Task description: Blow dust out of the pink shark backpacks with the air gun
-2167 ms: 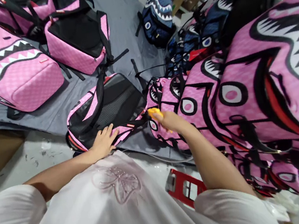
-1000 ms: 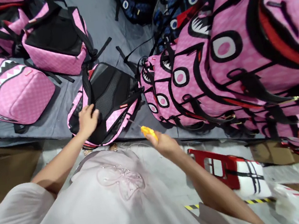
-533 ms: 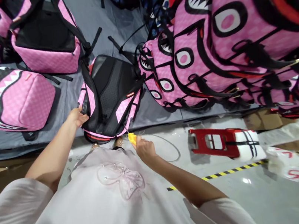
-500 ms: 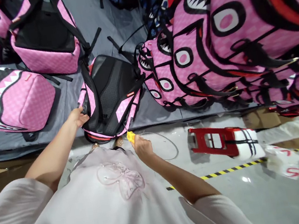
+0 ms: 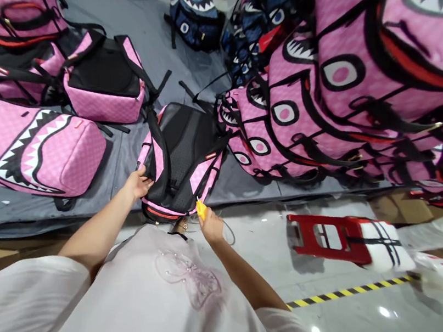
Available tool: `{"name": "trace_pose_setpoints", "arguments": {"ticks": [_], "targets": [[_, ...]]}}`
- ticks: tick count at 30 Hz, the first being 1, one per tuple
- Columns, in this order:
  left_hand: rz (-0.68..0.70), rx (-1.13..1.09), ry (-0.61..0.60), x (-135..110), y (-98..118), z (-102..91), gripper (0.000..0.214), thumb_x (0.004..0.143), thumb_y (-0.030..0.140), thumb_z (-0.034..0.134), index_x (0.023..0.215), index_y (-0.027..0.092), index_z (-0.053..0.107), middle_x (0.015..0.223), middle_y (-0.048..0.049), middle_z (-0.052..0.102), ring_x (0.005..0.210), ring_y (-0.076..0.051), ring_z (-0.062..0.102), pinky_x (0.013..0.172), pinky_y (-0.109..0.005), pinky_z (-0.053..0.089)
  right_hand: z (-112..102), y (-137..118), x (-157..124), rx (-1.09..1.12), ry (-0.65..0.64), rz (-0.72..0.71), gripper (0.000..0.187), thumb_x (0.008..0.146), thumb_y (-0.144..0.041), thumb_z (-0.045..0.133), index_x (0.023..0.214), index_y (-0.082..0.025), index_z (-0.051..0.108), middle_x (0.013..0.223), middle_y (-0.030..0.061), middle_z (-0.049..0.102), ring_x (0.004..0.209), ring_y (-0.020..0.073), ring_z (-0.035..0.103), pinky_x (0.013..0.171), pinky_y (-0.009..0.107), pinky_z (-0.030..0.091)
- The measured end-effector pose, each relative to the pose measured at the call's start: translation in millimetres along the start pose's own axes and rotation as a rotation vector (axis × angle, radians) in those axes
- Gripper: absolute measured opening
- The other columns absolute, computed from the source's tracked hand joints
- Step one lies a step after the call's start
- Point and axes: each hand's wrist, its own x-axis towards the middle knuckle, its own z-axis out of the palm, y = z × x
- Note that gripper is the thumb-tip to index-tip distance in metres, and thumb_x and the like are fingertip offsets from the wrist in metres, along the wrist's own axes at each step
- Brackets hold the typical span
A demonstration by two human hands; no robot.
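A pink backpack point(image 5: 186, 154) with a black back panel lies strap-side up at the near edge of a grey sheet point(image 5: 124, 158). My left hand point(image 5: 138, 183) grips its left side edge, fingers curled on the fabric. My right hand point(image 5: 210, 224) is closed on a small yellow tool point(image 5: 202, 209), held just below the bag's bottom right corner. A thin thread or wire loops on the floor beside that hand.
More pink shark-mouth backpacks point(image 5: 43, 145) lie on the sheet to the left. A tall pile of pink backpacks point(image 5: 338, 87) fills the right, with blue ones point(image 5: 193, 15) behind. A red stool point(image 5: 327, 236) lies tipped on the glossy floor near yellow-black tape point(image 5: 348, 290).
My right hand drew the yellow tool from the bag pile back to the backpack's bottom corner. My left hand slid from the top of the bag to its left edge.
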Motion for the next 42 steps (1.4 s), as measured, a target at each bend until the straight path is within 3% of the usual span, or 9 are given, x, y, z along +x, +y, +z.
{"name": "trace_pose_setpoints", "arguments": {"ticks": [3, 9, 14, 20, 27, 30, 34, 38, 42], "targets": [[-0.034, 0.035, -0.043, 3.3, -5.0, 1.8, 0.042, 0.097, 0.035, 0.049, 0.127, 0.007, 0.053, 0.097, -0.017, 0.068, 0.077, -0.022, 0.069, 0.076, -0.035, 0.061, 6.7, 4.1, 3.3, 0.018, 0.009, 0.003, 0.031, 0.098, -0.034, 0.053, 0.117, -0.008, 0.052, 0.094, 0.0144, 0.067, 0.087, 0.0235, 0.066, 0.074, 0.031, 0.043], [-0.034, 0.053, -0.186, 18.7, -17.3, 11.8, 0.048, 0.096, 0.042, 0.048, 0.132, 0.01, 0.054, 0.103, -0.0189, 0.071, 0.091, -0.027, 0.072, 0.094, -0.045, 0.057, -0.6, 15.4, 13.1, 0.024, 0.014, 0.056, 0.034, 0.098, -0.033, 0.054, 0.119, -0.007, 0.053, 0.095, 0.0138, 0.067, 0.087, 0.0229, 0.067, 0.075, 0.029, 0.043], [-0.019, 0.046, -0.303, 23.8, -25.0, 22.6, 0.052, 0.096, 0.047, 0.046, 0.129, 0.009, 0.059, 0.095, -0.0152, 0.076, 0.092, -0.031, 0.074, 0.098, -0.051, 0.053, -15.0, 15.2, 17.6, 0.027, -0.068, 0.166, 0.033, 0.099, -0.039, 0.053, 0.113, -0.01, 0.054, 0.086, 0.0098, 0.067, 0.075, 0.0185, 0.067, 0.061, 0.025, 0.037], [-0.144, 0.136, -0.474, 22.5, -14.3, 6.0, 0.08, 0.094, 0.067, 0.031, 0.137, 0.004, 0.055, 0.109, -0.0218, 0.074, 0.113, -0.038, 0.067, 0.104, -0.057, 0.046, -33.1, 18.9, 13.0, 0.009, -0.067, 0.204, 0.032, 0.101, -0.039, 0.048, 0.116, -0.011, 0.053, 0.086, 0.0099, 0.069, 0.072, 0.0172, 0.067, 0.054, 0.024, 0.031], [-0.181, 0.131, -0.42, 15.3, -12.3, 8.3, 0.085, 0.094, 0.07, 0.024, 0.137, 0.003, 0.055, 0.108, -0.0229, 0.074, 0.112, -0.039, 0.068, 0.102, -0.059, 0.047, -41.4, 29.7, -28.5, 0.032, -0.123, 0.167, 0.03, 0.103, -0.041, 0.045, 0.116, -0.016, 0.057, 0.088, 0.0074, 0.072, 0.073, 0.0174, 0.067, 0.058, 0.026, 0.031], [-0.126, 0.115, -0.354, 3.3, -14.6, 15.0, 0.068, 0.096, 0.058, 0.034, 0.132, 0.005, 0.058, 0.103, -0.0208, 0.075, 0.106, -0.038, 0.07, 0.101, -0.058, 0.049, -40.8, 26.2, -42.9, 0.039, -0.175, 0.218, 0.031, 0.104, -0.042, 0.043, 0.12, -0.019, 0.056, 0.087, 0.0056, 0.072, 0.073, 0.0178, 0.068, 0.059, 0.026, 0.031], [-0.06, 0.094, -0.295, -16.1, -18.0, 0.3, 0.043, 0.097, 0.043, 0.043, 0.115, 0.009, 0.061, 0.095, -0.0177, 0.075, 0.096, -0.033, 0.074, 0.096, -0.054, 0.054, -38.7, 12.0, -52.3, 0.056, -0.176, 0.308, 0.03, 0.105, -0.041, 0.042, 0.117, -0.018, 0.057, 0.086, 0.006, 0.072, 0.075, 0.0182, 0.068, 0.059, 0.026, 0.03], [-0.009, 0.069, -0.333, -20.4, -18.6, -15.0, 0.04, 0.095, 0.051, 0.047, 0.094, 0.014, 0.06, 0.089, -0.0144, 0.074, 0.092, -0.03, 0.074, 0.092, -0.051, 0.057, -37.3, 2.4, -61.3, 0.129, -0.159, 0.332, 0.032, 0.105, -0.041, 0.04, 0.117, -0.017, 0.056, 0.083, 0.0057, 0.071, 0.071, 0.0178, 0.066, 0.059, 0.027, 0.028], [0.006, 0.066, -0.302, -14.0, -17.5, -11.8, 0.042, 0.092, 0.058, 0.05, 0.083, 0.017, 0.056, 0.082, -0.0108, 0.072, 0.094, -0.03, 0.074, 0.091, -0.048, 0.058, -42.7, -0.5, -73.0, 0.209, -0.109, 0.337, 0.034, 0.105, -0.04, 0.039, 0.117, -0.014, 0.056, 0.084, 0.0071, 0.071, 0.07, 0.0176, 0.063, 0.059, 0.027, 0.026]]}}
